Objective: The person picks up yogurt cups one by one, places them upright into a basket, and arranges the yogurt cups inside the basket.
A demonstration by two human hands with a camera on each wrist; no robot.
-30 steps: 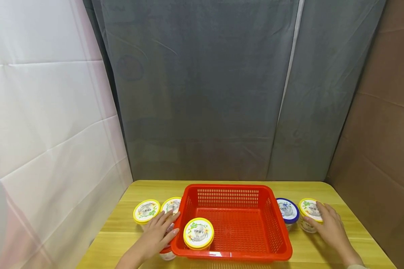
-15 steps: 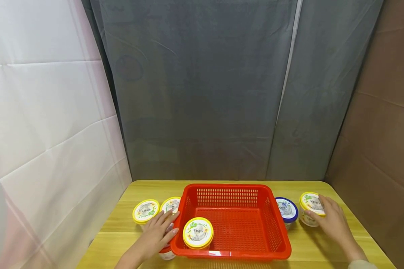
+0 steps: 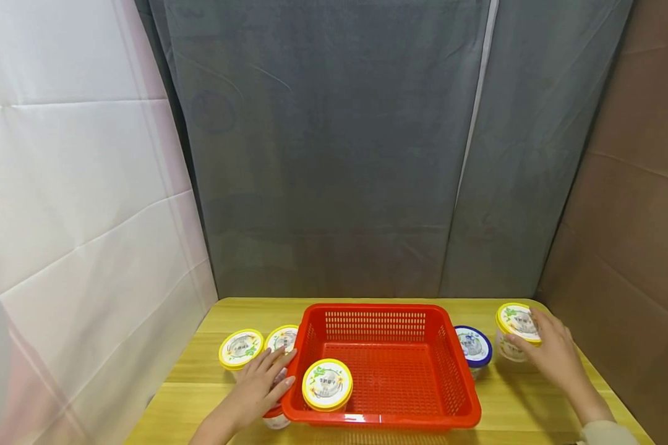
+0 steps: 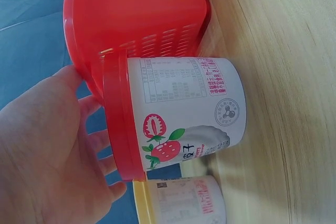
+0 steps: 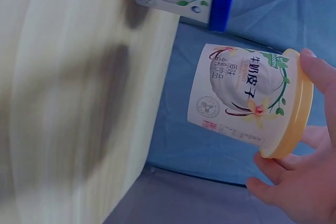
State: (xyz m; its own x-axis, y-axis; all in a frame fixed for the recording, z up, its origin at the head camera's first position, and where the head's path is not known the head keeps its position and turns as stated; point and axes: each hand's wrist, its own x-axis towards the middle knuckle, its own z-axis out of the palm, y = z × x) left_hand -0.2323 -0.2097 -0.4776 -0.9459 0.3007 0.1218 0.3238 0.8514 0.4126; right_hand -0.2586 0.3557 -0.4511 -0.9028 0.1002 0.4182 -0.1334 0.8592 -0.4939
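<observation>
My right hand [image 3: 556, 355] grips a yellow-lidded yogurt tub [image 3: 519, 321] by its lid. In the right wrist view this tub [image 5: 241, 95] hangs above the table, thumb on one side of the lid and fingers on the other. My left hand [image 3: 256, 386] lies over a red-lidded tub [image 3: 277, 421], fingers extended, with fingertips at the left rim of the red basket [image 3: 389, 423]. The left wrist view shows the red-lidded tub [image 4: 181, 114], strawberry on its label, upright on the table between palm and camera. Another yellow-lidded tub [image 3: 327, 386] stands in the basket's near left corner.
Two yellow-lidded tubs, an outer one [image 3: 242, 349] and an inner one [image 3: 281, 339], stand left of the basket. A blue-lidded tub [image 3: 474, 346] is close to its right side. Grey cloth [image 3: 334, 154] hangs behind the wooden table [image 3: 189, 383].
My right hand has lifted the yellow-lidded tub off the table, moving it up and slightly away in the head view. The left hand and the basket have hardly moved.
</observation>
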